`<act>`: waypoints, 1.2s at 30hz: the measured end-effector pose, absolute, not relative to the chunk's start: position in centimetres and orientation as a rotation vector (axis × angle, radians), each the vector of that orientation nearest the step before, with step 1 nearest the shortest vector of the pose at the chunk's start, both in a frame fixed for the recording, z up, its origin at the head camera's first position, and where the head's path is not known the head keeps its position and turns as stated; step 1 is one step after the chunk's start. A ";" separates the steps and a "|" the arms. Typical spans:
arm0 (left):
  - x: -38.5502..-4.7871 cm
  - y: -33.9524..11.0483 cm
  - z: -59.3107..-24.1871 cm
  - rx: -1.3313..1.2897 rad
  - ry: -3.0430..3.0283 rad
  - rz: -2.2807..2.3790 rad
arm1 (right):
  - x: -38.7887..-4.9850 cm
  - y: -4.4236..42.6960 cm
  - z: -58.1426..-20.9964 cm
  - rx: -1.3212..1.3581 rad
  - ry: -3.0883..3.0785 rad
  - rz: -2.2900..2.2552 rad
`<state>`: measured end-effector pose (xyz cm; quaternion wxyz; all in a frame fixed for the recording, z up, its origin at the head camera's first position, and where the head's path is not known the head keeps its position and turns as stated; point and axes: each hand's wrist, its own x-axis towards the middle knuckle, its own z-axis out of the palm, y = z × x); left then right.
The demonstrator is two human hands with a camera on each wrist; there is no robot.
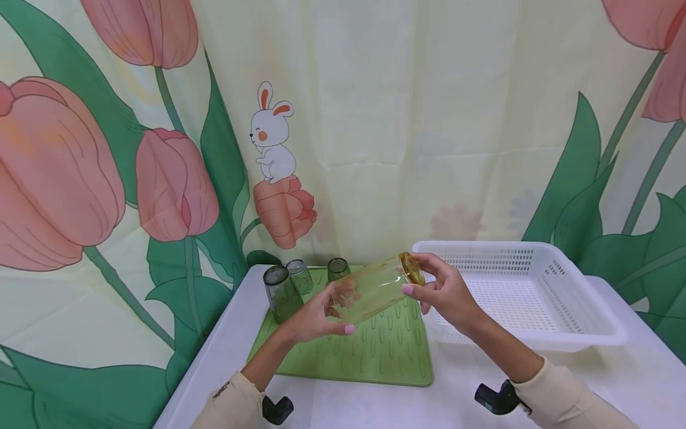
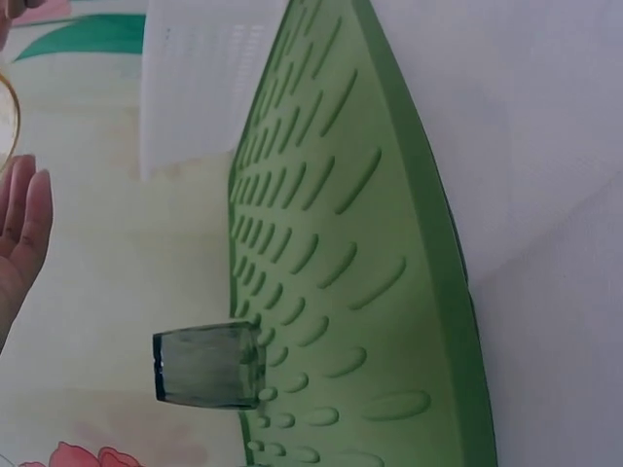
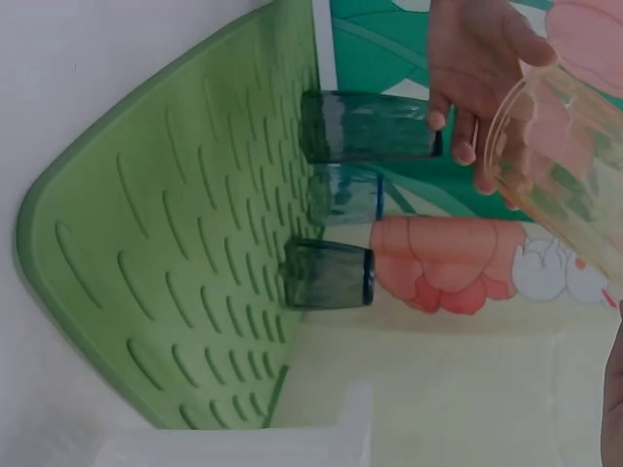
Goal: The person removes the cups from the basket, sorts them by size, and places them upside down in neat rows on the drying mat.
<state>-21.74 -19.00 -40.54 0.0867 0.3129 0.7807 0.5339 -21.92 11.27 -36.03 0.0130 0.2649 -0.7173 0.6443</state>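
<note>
A yellow see-through drinking glass (image 1: 375,291) is held tilted on its side above the green drying mat (image 1: 375,363). My right hand (image 1: 446,293) pinches its thick amber base, fingers above and thumb below. At the lower, mouth end is my left hand (image 1: 315,316), with fingers extended behind the glass and thumb straight beneath. Its fingers are near the rim in the right wrist view; firm contact is hard to tell. On the mat's far left stand a tall dark glass (image 1: 282,295), a bluish glass (image 1: 299,277) and a short dark glass (image 1: 337,269).
A white perforated plastic basket (image 1: 600,322) stands on the right of the white table (image 1: 364,408), beside the mat. Behind the table hangs a curtain (image 1: 364,119) printed with tulips and a rabbit.
</note>
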 end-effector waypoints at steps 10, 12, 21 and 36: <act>-21.2 -20.2 -41.3 0.874 2.321 1.575 | -22.3 11.0 -36.4 0.828 -2.259 2.023; -21.0 -20.6 -41.6 0.847 2.324 1.575 | -22.3 10.8 -36.4 0.824 -2.267 2.024; -20.6 -22.3 -42.8 0.802 2.341 1.607 | -22.8 10.3 -36.4 0.814 -2.265 2.020; -19.5 -25.1 -43.5 0.688 2.454 1.567 | -23.4 8.6 -36.6 0.814 -2.301 2.032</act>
